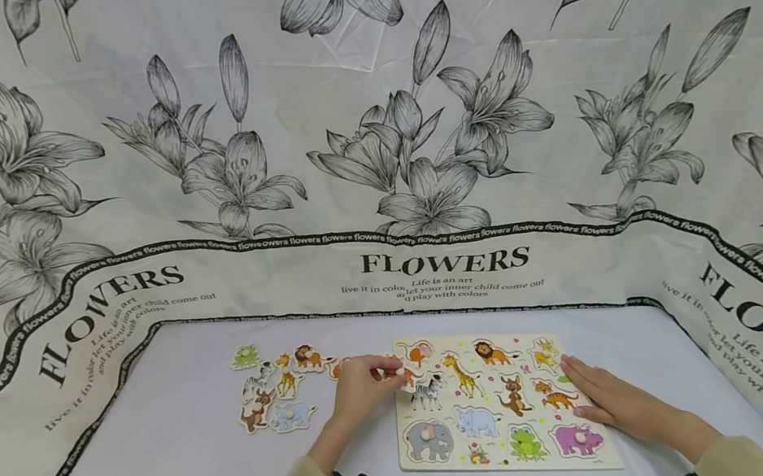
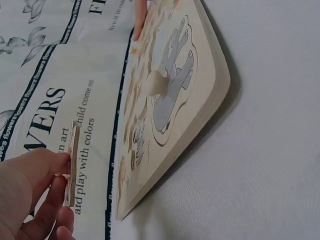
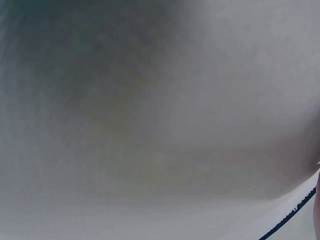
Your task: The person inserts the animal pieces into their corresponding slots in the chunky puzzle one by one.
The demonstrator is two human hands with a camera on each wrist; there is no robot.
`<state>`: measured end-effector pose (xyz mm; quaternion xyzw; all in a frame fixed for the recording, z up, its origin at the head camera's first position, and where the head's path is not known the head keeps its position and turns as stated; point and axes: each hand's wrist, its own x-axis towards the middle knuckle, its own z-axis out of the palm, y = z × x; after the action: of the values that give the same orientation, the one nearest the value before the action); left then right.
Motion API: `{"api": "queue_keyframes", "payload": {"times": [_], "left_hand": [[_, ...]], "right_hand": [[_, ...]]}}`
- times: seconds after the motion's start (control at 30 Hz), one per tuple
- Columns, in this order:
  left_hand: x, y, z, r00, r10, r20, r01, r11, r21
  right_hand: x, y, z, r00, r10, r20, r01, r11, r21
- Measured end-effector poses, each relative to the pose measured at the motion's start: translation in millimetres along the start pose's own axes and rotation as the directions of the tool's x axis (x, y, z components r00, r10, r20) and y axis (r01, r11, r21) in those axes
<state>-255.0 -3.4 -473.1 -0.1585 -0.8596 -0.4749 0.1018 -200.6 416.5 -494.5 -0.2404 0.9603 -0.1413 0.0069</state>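
Observation:
In the head view my left hand point(image 1: 366, 392) pinches a thin wooden puzzle piece point(image 1: 402, 376) with orange on its face, over the upper left corner of the puzzle board point(image 1: 512, 468). From the left wrist side, this piece point(image 2: 74, 165) stands on edge between thumb and fingers, apart from the board point(image 2: 210, 95). My right hand point(image 1: 624, 399) rests with straight fingers on the board's right edge. A grey elephant piece point(image 1: 430, 440) and a purple hippo piece point(image 1: 579, 440), each with a round knob, sit in the board. Pictures of other animals fill the rest of it.
Left of the board lie loose animal pieces: a frog point(image 1: 246, 356), a lion point(image 1: 310, 356), a giraffe point(image 1: 286, 376), a kangaroo point(image 1: 256, 411), a pale blue animal point(image 1: 293, 414) and others. Flower-printed cloth point(image 1: 438, 271) rises behind the white table surface point(image 1: 181, 432). The right wrist view is mostly blurred.

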Motion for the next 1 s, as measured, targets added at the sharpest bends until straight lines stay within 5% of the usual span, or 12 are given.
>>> {"api": "queue_keyframes", "payload": {"times": [1.0], "left_hand": [[4.3, 28.1, 48.5, 0.997, 0.017, 0.073, -0.006, 0.991, -0.135]], "right_hand": [[0.4, 1.8, 0.9, 1.000, 0.005, 0.001, -0.005, 1.000, -0.006]]}}
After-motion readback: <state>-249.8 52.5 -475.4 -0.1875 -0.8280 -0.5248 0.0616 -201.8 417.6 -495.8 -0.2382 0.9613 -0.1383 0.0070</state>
